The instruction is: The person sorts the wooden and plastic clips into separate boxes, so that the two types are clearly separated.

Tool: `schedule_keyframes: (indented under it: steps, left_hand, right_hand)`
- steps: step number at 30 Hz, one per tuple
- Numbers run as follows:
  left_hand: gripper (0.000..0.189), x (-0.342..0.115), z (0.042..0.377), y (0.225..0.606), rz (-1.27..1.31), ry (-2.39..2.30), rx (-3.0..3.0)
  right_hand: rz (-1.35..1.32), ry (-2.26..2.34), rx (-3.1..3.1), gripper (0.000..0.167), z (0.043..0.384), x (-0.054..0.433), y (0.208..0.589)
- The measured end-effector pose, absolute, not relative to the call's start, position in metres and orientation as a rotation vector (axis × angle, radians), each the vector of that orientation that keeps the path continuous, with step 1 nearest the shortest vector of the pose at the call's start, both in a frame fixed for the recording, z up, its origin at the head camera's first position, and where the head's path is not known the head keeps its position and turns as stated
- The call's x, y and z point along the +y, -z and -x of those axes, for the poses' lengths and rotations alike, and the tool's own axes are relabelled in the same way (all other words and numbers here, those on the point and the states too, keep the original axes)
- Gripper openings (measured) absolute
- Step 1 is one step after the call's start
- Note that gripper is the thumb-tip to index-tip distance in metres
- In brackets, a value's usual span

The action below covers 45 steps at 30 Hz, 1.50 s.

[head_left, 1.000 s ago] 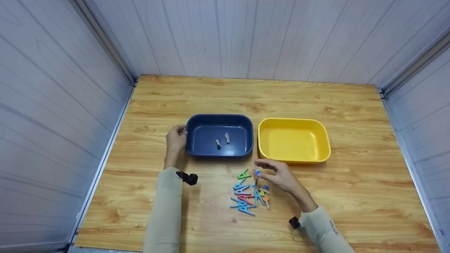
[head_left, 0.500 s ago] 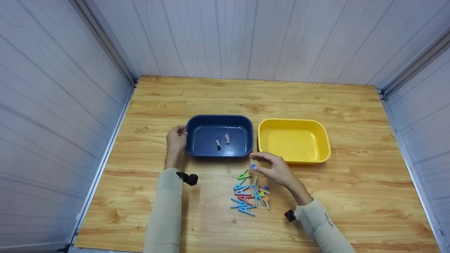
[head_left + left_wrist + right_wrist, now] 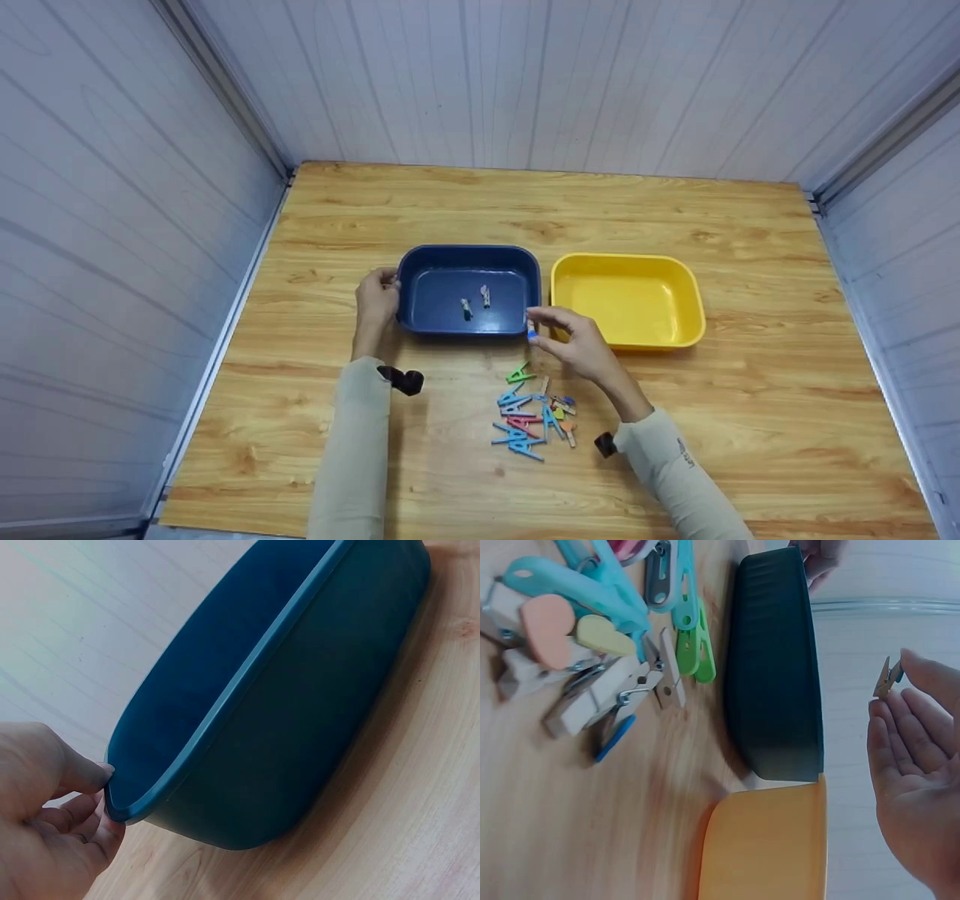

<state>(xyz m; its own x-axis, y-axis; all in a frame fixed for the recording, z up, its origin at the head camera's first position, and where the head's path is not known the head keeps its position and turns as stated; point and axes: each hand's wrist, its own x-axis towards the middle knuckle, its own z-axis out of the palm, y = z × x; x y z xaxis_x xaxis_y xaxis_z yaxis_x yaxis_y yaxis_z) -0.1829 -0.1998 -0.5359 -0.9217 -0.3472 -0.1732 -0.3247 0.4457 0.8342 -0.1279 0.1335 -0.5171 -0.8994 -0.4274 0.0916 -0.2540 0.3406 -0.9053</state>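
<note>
Long pale grey-beige sleeves [image 3: 349, 457], small dark lettering [image 3: 686, 454] on the right. Black blocky units [image 3: 409, 382] [image 3: 605, 445], one per side. Hands [image 3: 376, 304] [image 3: 590, 349] bare.

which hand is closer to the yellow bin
Right hand, by the near left corner of the yellow bin; the left hand holds the left rim of the blue bin, which lies between.

Dark-blue tub [image 3: 435, 304], yellow tub [image 3: 622, 296]

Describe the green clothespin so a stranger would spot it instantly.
Find the dark blue bin on the wooden table. Below it in the head view lies a heap of clothespins. The green clothespin sits at the heap's bin-side edge, and it alone is green all over.
</note>
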Motion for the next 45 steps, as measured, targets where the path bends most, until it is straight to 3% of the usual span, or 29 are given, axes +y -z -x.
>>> schedule_keyframes:
  steps: [19, 45]
  left_hand:
    - [0.028, -0.199, 0.183, 0.537, -0.619, 1.526, -2.624]
    - [0.029, -0.2, 0.183, 0.537, -0.628, 1.532, -2.654]
  right_hand:
    - [0.652, 1.654, 2.496, 0.04, 0.16, 0.104, 0.532]
    - [0.618, 1.391, 2.677, 0.041, 0.182, 0.074, 0.541]
